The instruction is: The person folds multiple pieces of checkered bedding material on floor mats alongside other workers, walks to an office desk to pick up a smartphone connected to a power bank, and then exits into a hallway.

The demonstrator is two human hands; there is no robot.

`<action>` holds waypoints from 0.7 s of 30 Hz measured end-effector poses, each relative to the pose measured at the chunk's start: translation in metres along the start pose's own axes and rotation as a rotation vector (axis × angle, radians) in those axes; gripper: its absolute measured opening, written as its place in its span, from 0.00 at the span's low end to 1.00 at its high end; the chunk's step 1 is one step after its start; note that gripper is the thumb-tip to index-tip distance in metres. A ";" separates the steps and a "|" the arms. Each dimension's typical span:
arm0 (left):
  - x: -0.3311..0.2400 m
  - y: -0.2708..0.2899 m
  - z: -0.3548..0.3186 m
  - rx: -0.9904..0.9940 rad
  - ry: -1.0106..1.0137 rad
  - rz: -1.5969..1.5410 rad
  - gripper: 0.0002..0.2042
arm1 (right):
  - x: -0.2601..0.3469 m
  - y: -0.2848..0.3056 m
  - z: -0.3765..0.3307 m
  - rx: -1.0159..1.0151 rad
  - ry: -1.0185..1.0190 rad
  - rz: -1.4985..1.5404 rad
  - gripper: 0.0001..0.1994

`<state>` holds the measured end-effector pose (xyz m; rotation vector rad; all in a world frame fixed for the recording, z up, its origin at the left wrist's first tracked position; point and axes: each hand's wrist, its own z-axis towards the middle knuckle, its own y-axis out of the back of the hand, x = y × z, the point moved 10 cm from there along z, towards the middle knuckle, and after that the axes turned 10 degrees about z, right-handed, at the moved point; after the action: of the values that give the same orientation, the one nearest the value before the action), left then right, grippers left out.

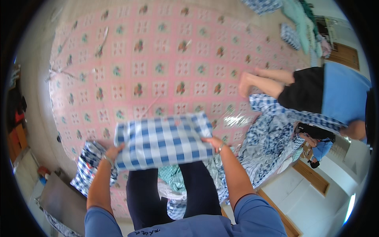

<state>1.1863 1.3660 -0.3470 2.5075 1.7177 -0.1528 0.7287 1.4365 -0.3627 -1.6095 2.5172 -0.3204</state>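
Between my two hands is a folded blue-and-white checked cloth (166, 140), a flat rectangular bundle held just above my dark-trousered legs. My left hand (114, 151) grips its left edge, thumb on top and the other fingers mostly hidden beneath. At the opposite edge, my right hand (214, 143) clasps the bundle near its right side, fingers partly hidden. Just beyond my left forearm, a crumpled dark blue-and-white checked cloth (89, 166) lies on the patterned sheet. A green checked cloth (172, 176) shows between my legs.
Pink flower-patterned plastic sheeting (158, 55) spreads across the floor. To the right lies a large heap of blue-and-white fabric (264, 136). A person in black shorts (304, 89) stands beside it, holding checked cloth; another person (321, 148) bends farther off. A folded checked bundle (290, 36) lies far right.
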 end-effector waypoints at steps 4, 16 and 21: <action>0.011 -0.013 -0.118 0.073 0.043 -0.156 0.25 | 0.013 -0.041 -0.138 -0.037 0.008 0.110 0.25; -0.270 -0.034 -0.311 -0.101 -0.358 -0.026 0.26 | 0.209 -0.065 -0.321 0.138 0.374 0.166 0.25; -0.415 -0.010 -0.376 -0.310 -0.465 0.008 0.27 | 0.368 -0.122 -0.394 0.196 0.561 0.019 0.26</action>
<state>1.0383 1.0385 0.0828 2.0522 1.4189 -0.3989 0.5916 1.0947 0.0486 -1.5832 2.7558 -1.1168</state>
